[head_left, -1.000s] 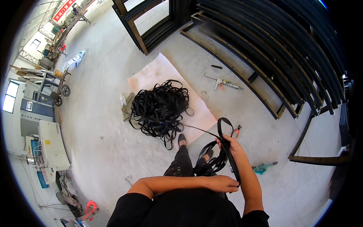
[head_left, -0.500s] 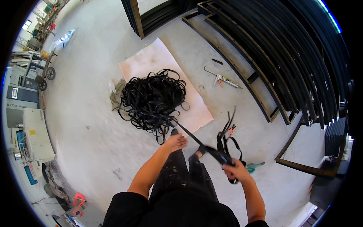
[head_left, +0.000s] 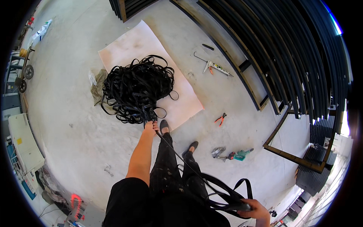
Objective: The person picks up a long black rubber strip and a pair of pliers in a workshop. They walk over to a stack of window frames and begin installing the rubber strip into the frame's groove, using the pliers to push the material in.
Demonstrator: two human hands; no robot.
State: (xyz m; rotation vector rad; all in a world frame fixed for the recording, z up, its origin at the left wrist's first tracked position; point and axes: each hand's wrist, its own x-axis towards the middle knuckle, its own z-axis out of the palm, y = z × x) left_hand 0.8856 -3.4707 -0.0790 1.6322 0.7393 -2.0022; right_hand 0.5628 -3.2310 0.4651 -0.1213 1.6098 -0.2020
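A big tangled heap of flat black strip (head_left: pixel 138 85) lies on a pale pink sheet (head_left: pixel 181 100) on the floor. At the heap's near edge my left hand (head_left: pixel 152 126) is closed round black strip. Low at the right, my right hand (head_left: pixel 254 210) grips several loops of the same strip. From the left hand a length of strip (head_left: pixel 174 152) runs past my legs to those loops. The right fingers are partly covered by the loops.
A caulking gun (head_left: pixel 213 68) and orange-handled pliers (head_left: pixel 221 119) lie right of the sheet. Nearer sits a green power tool (head_left: pixel 242 154). Long dark frames (head_left: pixel 242 64) are stacked at the far right. A crumpled olive cloth (head_left: pixel 99 85) touches the heap's left side.
My left hand has moved forward to the heap and closed on the strip. My right hand has drawn its loops back and down to the right. The view has shifted.
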